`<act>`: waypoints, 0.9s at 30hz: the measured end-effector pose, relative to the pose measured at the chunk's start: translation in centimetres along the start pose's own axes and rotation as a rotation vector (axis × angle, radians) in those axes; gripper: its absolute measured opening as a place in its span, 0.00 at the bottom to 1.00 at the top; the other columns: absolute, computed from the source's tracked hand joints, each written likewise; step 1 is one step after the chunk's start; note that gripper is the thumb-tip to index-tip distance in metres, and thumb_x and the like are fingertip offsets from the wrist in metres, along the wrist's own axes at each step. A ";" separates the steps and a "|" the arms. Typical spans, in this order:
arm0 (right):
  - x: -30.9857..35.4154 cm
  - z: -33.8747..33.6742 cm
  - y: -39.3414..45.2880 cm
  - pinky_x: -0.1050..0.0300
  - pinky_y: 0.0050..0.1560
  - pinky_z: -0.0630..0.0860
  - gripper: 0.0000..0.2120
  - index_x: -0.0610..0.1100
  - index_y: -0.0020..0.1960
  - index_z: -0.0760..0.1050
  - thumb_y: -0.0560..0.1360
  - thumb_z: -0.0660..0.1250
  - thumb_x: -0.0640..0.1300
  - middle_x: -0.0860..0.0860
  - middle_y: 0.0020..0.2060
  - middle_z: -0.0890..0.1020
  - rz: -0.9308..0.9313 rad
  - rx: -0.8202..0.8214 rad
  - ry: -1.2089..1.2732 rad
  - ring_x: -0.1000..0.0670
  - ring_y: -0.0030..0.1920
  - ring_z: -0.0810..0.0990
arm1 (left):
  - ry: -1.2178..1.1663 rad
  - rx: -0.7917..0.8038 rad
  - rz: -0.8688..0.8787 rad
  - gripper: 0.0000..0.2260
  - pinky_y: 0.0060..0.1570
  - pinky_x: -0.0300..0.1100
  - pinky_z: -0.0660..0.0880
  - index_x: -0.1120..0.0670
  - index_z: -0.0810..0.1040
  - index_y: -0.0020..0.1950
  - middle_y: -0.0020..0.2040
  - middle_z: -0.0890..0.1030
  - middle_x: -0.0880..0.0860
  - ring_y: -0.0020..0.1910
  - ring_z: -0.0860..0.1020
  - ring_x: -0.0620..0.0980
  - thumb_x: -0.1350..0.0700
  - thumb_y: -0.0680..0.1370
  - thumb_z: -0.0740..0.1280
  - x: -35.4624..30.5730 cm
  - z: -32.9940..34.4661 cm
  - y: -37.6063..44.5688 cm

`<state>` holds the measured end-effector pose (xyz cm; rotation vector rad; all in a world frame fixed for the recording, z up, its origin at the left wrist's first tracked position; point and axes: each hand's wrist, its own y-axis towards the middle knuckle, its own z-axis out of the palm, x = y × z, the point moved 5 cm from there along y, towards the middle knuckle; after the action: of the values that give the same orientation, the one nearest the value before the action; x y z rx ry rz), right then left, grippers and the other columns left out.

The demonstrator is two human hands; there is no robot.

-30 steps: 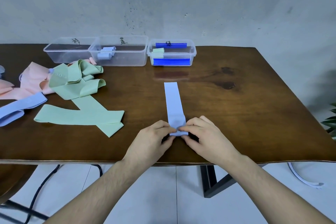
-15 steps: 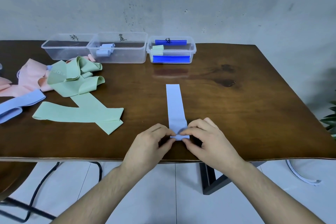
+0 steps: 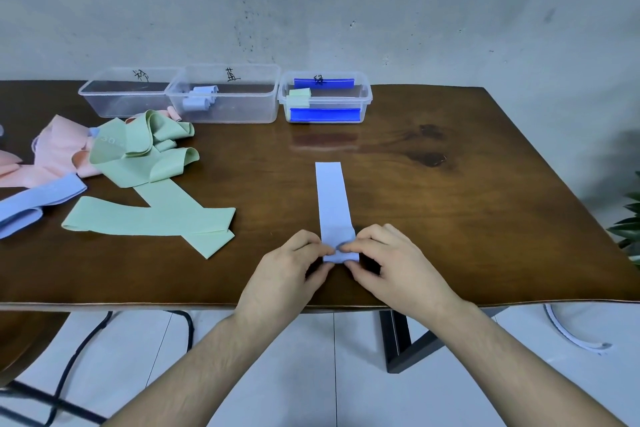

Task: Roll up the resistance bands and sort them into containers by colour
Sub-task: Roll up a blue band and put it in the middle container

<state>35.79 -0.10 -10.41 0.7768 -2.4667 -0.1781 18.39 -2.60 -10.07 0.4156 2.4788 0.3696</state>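
A pale blue band is lying flat on the table, its near end curling into a small roll. Loose green bands and pink bands are lying heaped at left. Three clear containers are standing in a row behind, the middle one holding blue rolls.

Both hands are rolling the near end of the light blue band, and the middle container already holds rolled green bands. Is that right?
Not quite. The head view shows the rolled bands in the middle container are light blue, not green. The rest holds: the left hand and right hand pinch the near end of the light blue band, rolling it.
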 end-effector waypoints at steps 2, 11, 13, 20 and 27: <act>0.0 0.0 0.0 0.56 0.55 0.74 0.12 0.56 0.62 0.79 0.78 0.69 0.50 0.62 0.53 0.77 -0.006 0.000 -0.027 0.56 0.52 0.72 | 0.016 -0.005 0.012 0.06 0.37 0.19 0.63 0.53 0.84 0.52 0.48 0.78 0.44 0.37 0.69 0.38 0.56 0.75 0.74 0.0 0.0 0.2; -0.1 -0.2 0.4 0.52 0.53 0.70 0.06 0.54 0.52 0.81 0.75 0.71 0.51 0.58 0.58 0.77 -0.042 -0.116 -0.119 0.52 0.57 0.71 | 0.094 0.100 -0.014 0.10 0.38 0.28 0.70 0.50 0.83 0.58 0.66 0.73 0.44 0.38 0.78 0.43 0.50 0.79 0.69 0.1 0.0 0.7; -0.2 -0.2 0.6 0.52 0.54 0.71 0.06 0.54 0.51 0.81 0.76 0.70 0.52 0.61 0.58 0.78 -0.030 -0.082 -0.067 0.54 0.57 0.71 | 0.096 0.110 0.008 0.09 0.38 0.27 0.69 0.51 0.83 0.57 0.66 0.75 0.44 0.38 0.79 0.44 0.52 0.78 0.70 -0.1 -0.1 0.7; -0.7 0.1 1.0 0.62 0.58 0.70 0.12 0.57 0.61 0.79 0.78 0.70 0.51 0.65 0.53 0.79 0.052 0.026 0.076 0.58 0.55 0.71 | 0.032 0.099 0.068 0.09 0.44 0.26 0.71 0.53 0.83 0.55 0.54 0.82 0.45 0.44 0.80 0.43 0.56 0.75 0.74 0.3 0.0 0.9; -0.6 0.2 1.6 0.63 0.59 0.67 0.12 0.52 0.61 0.81 0.79 0.69 0.50 0.62 0.53 0.78 0.049 0.057 0.004 0.56 0.54 0.70 | 0.038 0.086 0.135 0.12 0.40 0.37 0.78 0.51 0.81 0.59 0.52 0.81 0.45 0.43 0.80 0.44 0.50 0.80 0.63 0.3 0.1 1.1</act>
<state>35.31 1.60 -10.39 0.7386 -2.4935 -0.0884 18.45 -1.51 -9.90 0.6183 2.5174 0.3291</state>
